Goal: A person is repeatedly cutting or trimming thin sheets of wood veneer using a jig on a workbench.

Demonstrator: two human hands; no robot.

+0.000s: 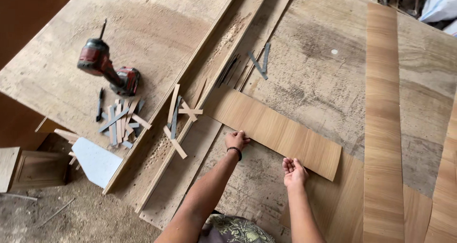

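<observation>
Person's working a long rectangular strip of light wood-grain veneer (273,131) lying flat across the big worn plywood bench (157,34), right by the wooden straightedge rail (190,100). Left hand (236,140) is pressing on the strip's near edge, fingers curled, not clamped around anything; right hand (294,170) is resting open, fingers apart, at the same edge. Best bet is probably keeping both palms flat and pressure even so it isn't skewing. Red cordless drill (107,69) is sitting well apart.

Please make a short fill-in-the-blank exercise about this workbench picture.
1. Both hands touch the near edge of a wood-grain ____ strip.
2. The left hand wears a dark ____ on its wrist.
3. The red drill lies to the ____ of the hands.

Missing words: veneer; band; left
</observation>
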